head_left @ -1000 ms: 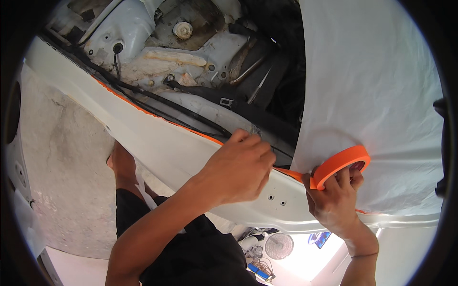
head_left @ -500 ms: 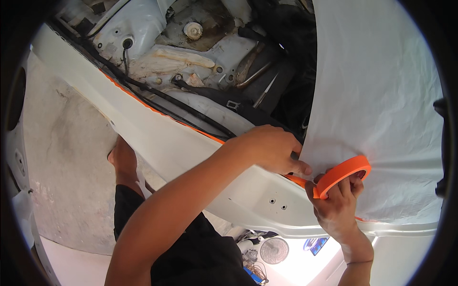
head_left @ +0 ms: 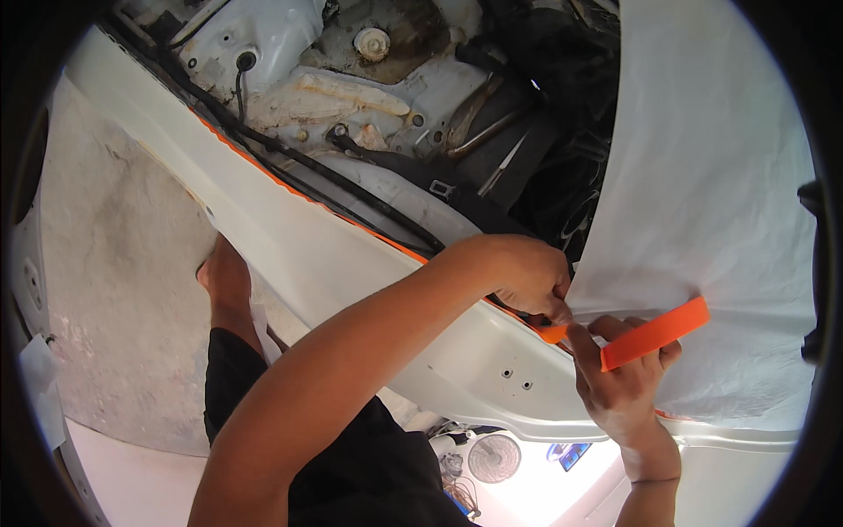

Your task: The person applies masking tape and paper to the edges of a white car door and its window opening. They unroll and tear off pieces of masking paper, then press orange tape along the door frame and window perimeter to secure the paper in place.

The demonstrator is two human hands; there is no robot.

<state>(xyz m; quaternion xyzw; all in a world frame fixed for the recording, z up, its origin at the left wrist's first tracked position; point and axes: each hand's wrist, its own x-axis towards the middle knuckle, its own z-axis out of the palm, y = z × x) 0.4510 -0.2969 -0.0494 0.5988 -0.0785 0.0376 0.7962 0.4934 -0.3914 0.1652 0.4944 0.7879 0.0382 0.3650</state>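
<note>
A roll of orange masking tape (head_left: 657, 335) is in my right hand (head_left: 622, 379), its fingers through and around the ring. A short strip of tape (head_left: 553, 334) runs from near the roll to the rim of the white car body panel (head_left: 369, 294). My left hand (head_left: 534, 274) reaches over that rim, its fingers bent and pinched together at the strip. The fingertips are partly hidden. White masking sheet (head_left: 702, 176) hangs beside both hands. Farther left, an orange tape line (head_left: 290, 189) follows the panel's inner edge.
The open body cavity holds a black cable (head_left: 342, 189), a dark strap with a buckle (head_left: 441, 187) and bare metal. Below lie the concrete floor (head_left: 123, 290), my leg (head_left: 230, 285) and a round fan (head_left: 493, 458). Another white panel (head_left: 28, 263) stands at far left.
The tape roll has turned from showing its open ring to nearly edge-on. My left fingers have closed in on the strip. The whole view has shifted slightly.
</note>
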